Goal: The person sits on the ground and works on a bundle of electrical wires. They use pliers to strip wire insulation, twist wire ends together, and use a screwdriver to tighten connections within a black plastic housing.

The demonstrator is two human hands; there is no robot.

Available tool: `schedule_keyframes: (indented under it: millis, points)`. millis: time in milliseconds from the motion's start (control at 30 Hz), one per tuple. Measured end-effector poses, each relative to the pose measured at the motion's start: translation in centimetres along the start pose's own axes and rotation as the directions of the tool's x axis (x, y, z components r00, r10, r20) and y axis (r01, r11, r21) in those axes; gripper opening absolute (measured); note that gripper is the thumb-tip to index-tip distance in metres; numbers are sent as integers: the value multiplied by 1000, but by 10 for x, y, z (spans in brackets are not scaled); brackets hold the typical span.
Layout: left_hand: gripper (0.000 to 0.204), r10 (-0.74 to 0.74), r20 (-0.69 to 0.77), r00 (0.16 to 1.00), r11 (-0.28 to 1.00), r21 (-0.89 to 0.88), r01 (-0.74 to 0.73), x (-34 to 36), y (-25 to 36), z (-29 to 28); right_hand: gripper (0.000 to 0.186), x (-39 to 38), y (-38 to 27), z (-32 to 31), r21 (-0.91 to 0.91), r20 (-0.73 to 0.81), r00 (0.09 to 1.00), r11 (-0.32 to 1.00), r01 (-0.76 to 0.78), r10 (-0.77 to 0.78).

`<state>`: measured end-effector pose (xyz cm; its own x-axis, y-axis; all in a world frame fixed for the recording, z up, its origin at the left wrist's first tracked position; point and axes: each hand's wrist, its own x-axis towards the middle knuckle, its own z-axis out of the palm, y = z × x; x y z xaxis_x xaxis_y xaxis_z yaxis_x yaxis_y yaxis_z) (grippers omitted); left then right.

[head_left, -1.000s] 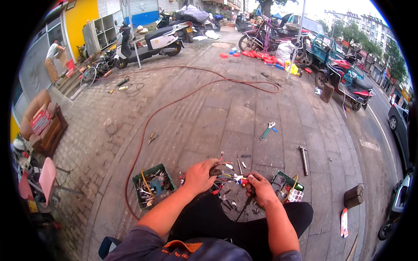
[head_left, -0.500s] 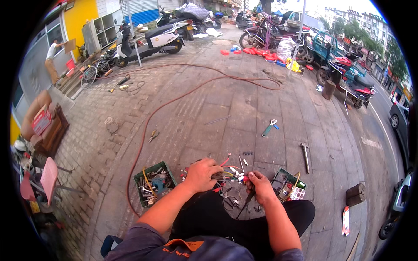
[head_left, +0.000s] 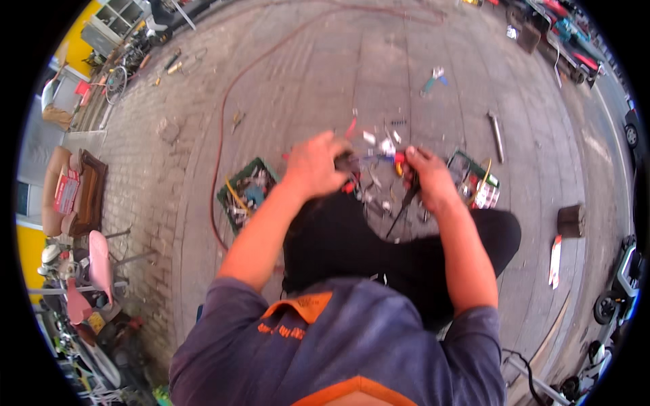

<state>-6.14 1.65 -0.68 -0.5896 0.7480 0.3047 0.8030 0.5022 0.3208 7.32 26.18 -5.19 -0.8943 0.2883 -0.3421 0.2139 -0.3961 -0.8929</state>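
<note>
My left hand (head_left: 313, 168) is closed round a dark, stubby part (head_left: 346, 161); blur hides its kind. A few thin coloured wires (head_left: 371, 158) run from it toward my right hand (head_left: 429, 177). The right fingertips pinch a small red-and-yellow piece (head_left: 399, 161), perhaps wire ends. A slim dark tool with a pointed shaft (head_left: 402, 215) slants down out of the same hand. Both hands are above my crossed legs. White plastic connectors (head_left: 386, 146) and small loose metal parts (head_left: 386, 203) lie on the paving below and beyond them.
Green crates of parts stand left (head_left: 224, 195) and right (head_left: 497, 180) of my legs. Farther off lie a hammer (head_left: 497, 137), an adjustable wrench (head_left: 431, 81) and pliers (head_left: 237, 120). A reddish hose (head_left: 226, 101) curves along the left. A wooden block (head_left: 571, 221) sits right.
The view has tipped downward, so my hands and the crates appear higher and more of my shirt shows. Both hands keep hold; the wires between them look straighter and fewer.
</note>
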Motion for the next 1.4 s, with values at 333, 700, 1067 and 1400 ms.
schedule_keyframes:
  millis: [333, 700, 1067, 1400]
  points:
    - [25, -221, -56, 974, 917, -353, 187, 3, -25, 2, 28, -4, -6, 8, -163, 102, 994, 986, 43, -27]
    - [21, -300, -109, 948, 854, -474, 216, -1, -30, 11, 26, -21, -26, 6, -368, 203, 979, 925, 96, -21]
    - [20, -299, -100, 949, 835, -509, 209, 0, -31, 13, 44, -10, 14, 20, -654, 395, 879, 754, 64, 268]
    - [20, -281, -121, 952, 858, -476, 193, 2, -28, 14, 46, 31, 66, 21, -690, 181, 978, 722, 48, 107]
